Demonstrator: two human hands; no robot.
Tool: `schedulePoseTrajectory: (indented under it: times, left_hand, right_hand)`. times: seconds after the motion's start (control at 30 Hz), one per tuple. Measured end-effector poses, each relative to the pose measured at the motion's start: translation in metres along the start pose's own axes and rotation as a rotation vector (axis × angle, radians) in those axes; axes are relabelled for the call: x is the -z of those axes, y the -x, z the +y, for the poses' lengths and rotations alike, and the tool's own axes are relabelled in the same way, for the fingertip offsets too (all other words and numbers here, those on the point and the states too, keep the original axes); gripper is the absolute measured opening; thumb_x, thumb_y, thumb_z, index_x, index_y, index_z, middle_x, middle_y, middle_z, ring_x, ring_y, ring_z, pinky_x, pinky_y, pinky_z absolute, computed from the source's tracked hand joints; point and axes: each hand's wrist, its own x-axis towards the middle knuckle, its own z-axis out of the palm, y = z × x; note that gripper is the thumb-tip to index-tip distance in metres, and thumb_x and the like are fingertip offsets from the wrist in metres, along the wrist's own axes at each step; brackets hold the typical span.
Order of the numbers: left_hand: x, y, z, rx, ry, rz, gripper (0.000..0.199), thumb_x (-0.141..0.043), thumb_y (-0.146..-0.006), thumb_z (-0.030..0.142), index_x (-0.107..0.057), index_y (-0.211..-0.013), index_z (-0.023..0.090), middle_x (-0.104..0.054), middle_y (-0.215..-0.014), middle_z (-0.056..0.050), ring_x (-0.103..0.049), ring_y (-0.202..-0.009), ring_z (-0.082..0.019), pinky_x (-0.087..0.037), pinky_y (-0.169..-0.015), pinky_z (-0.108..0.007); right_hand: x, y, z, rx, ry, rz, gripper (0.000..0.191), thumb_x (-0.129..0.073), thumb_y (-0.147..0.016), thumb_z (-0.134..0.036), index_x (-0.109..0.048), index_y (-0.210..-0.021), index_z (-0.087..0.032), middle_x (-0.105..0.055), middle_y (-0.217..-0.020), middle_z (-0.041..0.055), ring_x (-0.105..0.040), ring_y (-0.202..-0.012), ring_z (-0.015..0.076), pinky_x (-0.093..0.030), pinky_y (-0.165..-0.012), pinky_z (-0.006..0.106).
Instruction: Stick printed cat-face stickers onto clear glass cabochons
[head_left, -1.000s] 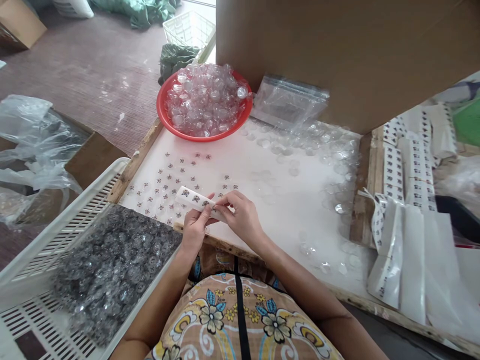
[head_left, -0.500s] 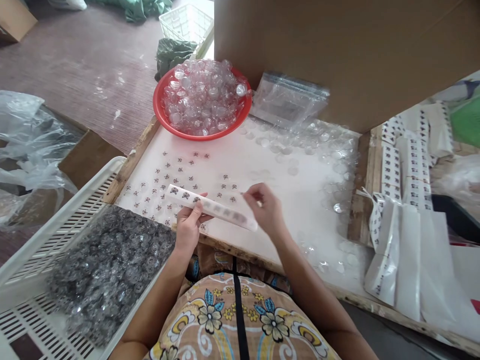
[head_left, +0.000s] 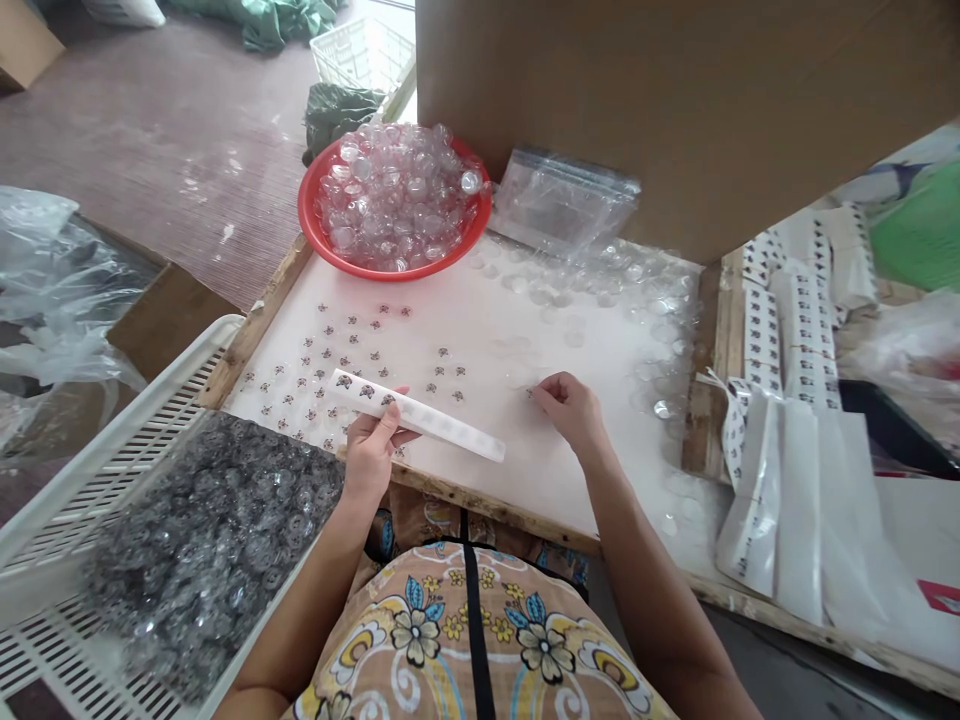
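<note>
My left hand (head_left: 373, 440) grips a white sticker strip (head_left: 450, 436) near its middle, thumb on top. Small dark printed motifs show at the strip's left end, while the right part looks blank. Over the white tabletop (head_left: 487, 310), my right hand (head_left: 566, 408) is closed in a pinch, with a tiny dark-printed sticker (head_left: 531, 393) at the fingertips. Between the hands and farther left lie several clear round discs bearing the same dark motif (head_left: 442, 370). Clear unprinted discs (head_left: 574, 330) are scattered toward the back and right.
A red basin (head_left: 315, 235) heaped with clear discs stands at the back left, beside a clear zip bag (head_left: 562, 200). A white basket (head_left: 187, 350) at left holds many dark-printed pieces (head_left: 217, 540). More sticker strips (head_left: 763, 330) lie right. A cardboard wall (head_left: 675, 110) rises behind.
My right hand has moved right, away from the strip's end and down toward the tabletop discs, still pinched. The strip's right part, blurred with dark marks before, now looks blank. My left hand keeps its grip.
</note>
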Motion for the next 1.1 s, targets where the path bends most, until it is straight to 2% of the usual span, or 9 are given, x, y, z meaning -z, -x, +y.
schedulePoseTrajectory:
  times: [0.1, 0.23, 0.5, 0.6, 0.8, 0.97, 1.1]
  left_hand:
    - [0.000, 0.000, 0.000, -0.003, -0.002, -0.014, 0.046, -0.077, -0.072, 0.045, -0.071, -0.103, 0.012, -0.073, -0.079, -0.006, -0.071, -0.079, -0.022, -0.061, -0.070, -0.034]
    - [0.000, 0.000, 0.000, -0.005, -0.009, -0.024, 0.046, -0.076, -0.072, 0.045, -0.071, -0.105, 0.013, -0.073, -0.081, -0.006, -0.071, -0.079, -0.021, -0.061, -0.071, -0.034]
    - [0.000, -0.002, -0.002, -0.008, -0.022, -0.027, 0.044, -0.077, -0.071, 0.044, -0.072, -0.102, 0.014, -0.072, -0.081, -0.005, -0.070, -0.079, -0.021, -0.061, -0.072, -0.036]
    - [0.003, -0.002, 0.000, -0.016, -0.034, -0.037, 0.044, -0.076, -0.073, 0.044, -0.072, -0.105, 0.014, -0.073, -0.083, -0.006, -0.070, -0.081, -0.022, -0.061, -0.072, -0.036]
    - [0.007, -0.001, 0.002, -0.010, -0.040, -0.009, 0.043, -0.076, -0.073, 0.043, -0.072, -0.105, 0.014, -0.073, -0.083, -0.006, -0.070, -0.080, -0.022, -0.061, -0.068, -0.034]
    - [0.001, -0.001, -0.003, 0.133, -0.047, -0.125, 0.043, -0.078, -0.070, 0.044, -0.073, -0.098, 0.013, -0.073, -0.082, -0.007, -0.070, -0.074, -0.022, -0.061, -0.063, -0.033]
    - [-0.010, -0.003, -0.013, 0.276, -0.018, -0.234, 0.045, -0.079, -0.068, 0.045, -0.073, -0.098, 0.012, -0.074, -0.086, -0.010, -0.070, -0.075, -0.023, -0.060, -0.062, -0.032]
  right_hand:
    - [-0.005, 0.001, -0.001, 0.082, 0.093, 0.040, 0.013, -0.059, -0.074, -0.034, -0.059, -0.074, -0.021, -0.059, -0.068, 0.0012, -0.052, -0.061, 0.0149, -0.039, -0.059, 0.028]
    - [-0.014, 0.009, -0.001, 0.203, 0.182, 0.103, 0.011, -0.056, -0.077, -0.030, -0.061, -0.077, -0.020, -0.060, -0.082, 0.0042, -0.056, -0.062, 0.0139, -0.043, -0.069, 0.030]
    - [-0.042, 0.032, -0.023, 0.342, 0.244, -0.065, 0.012, -0.053, -0.083, -0.022, -0.061, -0.092, -0.022, -0.066, -0.086, 0.0047, -0.061, -0.072, 0.0187, -0.042, -0.067, 0.029]
    - [-0.047, 0.032, -0.030, 0.358, 0.293, -0.126, 0.009, -0.054, -0.084, -0.021, -0.062, -0.087, -0.021, -0.065, -0.085, 0.0055, -0.060, -0.074, 0.0193, -0.041, -0.066, 0.029]
    - [-0.043, 0.030, -0.023, 0.456, 0.381, -0.104, 0.009, -0.053, -0.086, -0.020, -0.059, -0.080, -0.020, -0.058, -0.085, 0.0065, -0.056, -0.073, 0.0197, -0.041, -0.064, 0.029]
    - [-0.041, 0.029, -0.019, 0.608, 0.347, -0.037, 0.010, -0.048, -0.089, -0.017, -0.055, -0.081, -0.021, -0.057, -0.086, 0.0080, -0.055, -0.081, 0.0220, -0.043, -0.070, 0.032]
    - [-0.042, 0.028, -0.017, 0.660, 0.312, 0.001, 0.010, -0.048, -0.089, -0.016, -0.054, -0.083, -0.021, -0.056, -0.087, 0.0078, -0.055, -0.084, 0.0222, -0.045, -0.073, 0.033]
